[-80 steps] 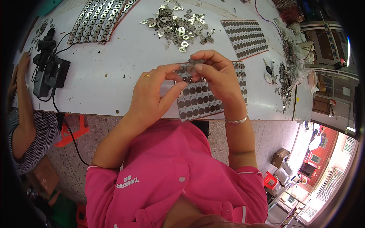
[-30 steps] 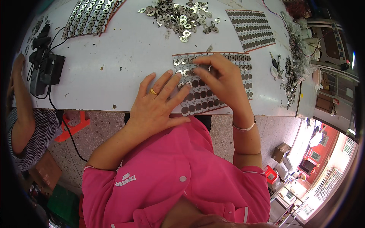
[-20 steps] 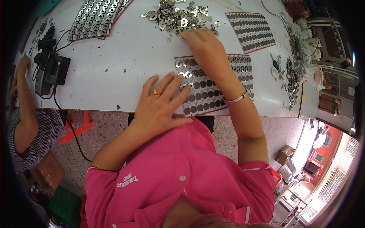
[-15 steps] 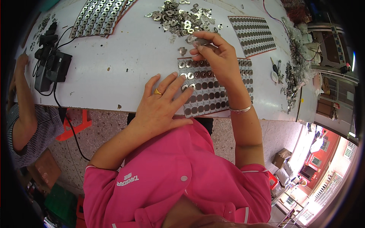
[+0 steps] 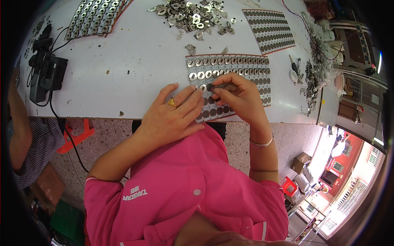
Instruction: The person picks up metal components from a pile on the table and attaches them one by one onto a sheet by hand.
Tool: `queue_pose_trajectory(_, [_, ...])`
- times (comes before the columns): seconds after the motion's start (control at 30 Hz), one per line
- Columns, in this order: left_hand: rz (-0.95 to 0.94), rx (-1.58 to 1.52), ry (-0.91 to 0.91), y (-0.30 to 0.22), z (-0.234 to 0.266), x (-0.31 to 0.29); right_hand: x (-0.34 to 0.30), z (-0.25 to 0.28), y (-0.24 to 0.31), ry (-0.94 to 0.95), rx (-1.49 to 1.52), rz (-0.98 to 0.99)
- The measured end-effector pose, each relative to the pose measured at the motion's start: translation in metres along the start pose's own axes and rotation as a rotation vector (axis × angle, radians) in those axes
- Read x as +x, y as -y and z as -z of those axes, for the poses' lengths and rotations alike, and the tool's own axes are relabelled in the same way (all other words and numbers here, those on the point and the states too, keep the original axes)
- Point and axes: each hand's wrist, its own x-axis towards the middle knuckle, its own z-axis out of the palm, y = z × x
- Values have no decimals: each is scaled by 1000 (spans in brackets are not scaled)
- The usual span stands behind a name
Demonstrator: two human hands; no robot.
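Observation:
A panel of round dark pads (image 5: 262,91) lies near the table's front edge, with shiny ring-like metal pieces (image 5: 200,75) set along its upper rows. My left hand (image 5: 170,110) lies flat over its left side, fingers stretched, fingertips on the left end of the third row. Over the middle of that panel, my right hand (image 5: 242,98) pinches a small metal piece between thumb and forefinger, close beside the left fingertips. The fingers mostly hide this piece. Loose metal tabs (image 5: 190,49) lie just beyond the panel's far left corner.
A heap of loose metal pieces (image 5: 193,18) spreads at the back. Another panel (image 5: 269,30) lies far right, and filled panels (image 5: 93,18) far left. A black device (image 5: 53,74) with cables stands at left, near another person's arm (image 5: 18,110). Keys (image 5: 294,67) lie right.
My right hand has come from beyond the panel's far edge down to its third row, still pinched. Metal pieces now show along the upper rows it had covered. My left hand remains by the panel.

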Motion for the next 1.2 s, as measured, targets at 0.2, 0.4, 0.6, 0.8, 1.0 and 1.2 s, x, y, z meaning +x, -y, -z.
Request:
queue_pose_trajectory(0.2, [1, 25, 21, -3, -3, -1, 4, -9, 0, -65, -326, 10])
queue_pose_trajectory(0.4, [4, 33, 14, -5, -4, -1, 2, -10, -10, -90, -382, 180])
queue_pose_trajectory(0.6, [-1, 27, 17, -4, -4, -2, 2, -12, -11, -122, -418, 257])
queue_pose_trajectory(0.8, [-1, 38, 18, -4, -4, -1, 1, -11, -6, -141, -538, 312])
queue_pose_trajectory(1.0, [-13, 41, 2, -1, -6, 0, 16, 2, 11, 14, -703, 385])
queue_pose_trajectory(1.2, [-21, 28, -30, -3, -4, 3, 63, -33, 28, -246, -995, 870])
